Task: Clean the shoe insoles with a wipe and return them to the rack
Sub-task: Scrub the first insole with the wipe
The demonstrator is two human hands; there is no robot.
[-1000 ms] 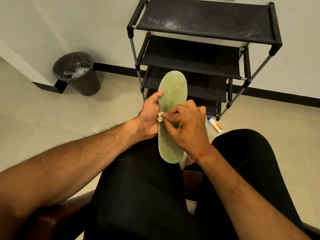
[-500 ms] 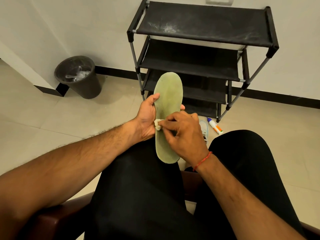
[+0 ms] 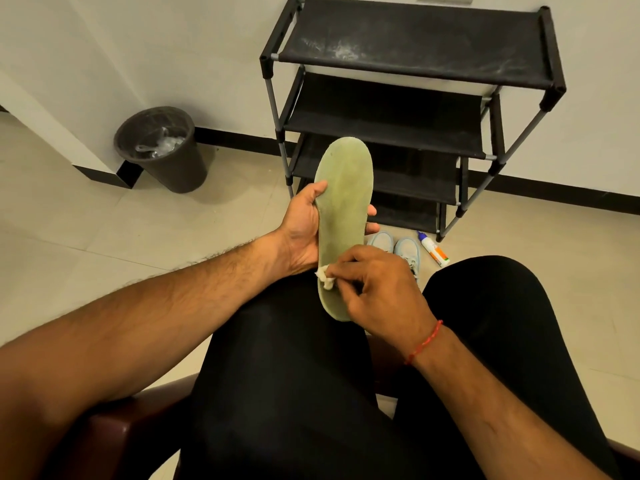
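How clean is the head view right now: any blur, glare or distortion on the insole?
Head view: the insole is sharp and evenly lit, without glare; the wide-angle lens splays the posts of the shoe rack; the waste bin throws a soft shadow to its right.

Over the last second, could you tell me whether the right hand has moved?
Yes. The right hand slid the wipe down the insole toward its near end, away from the rack.
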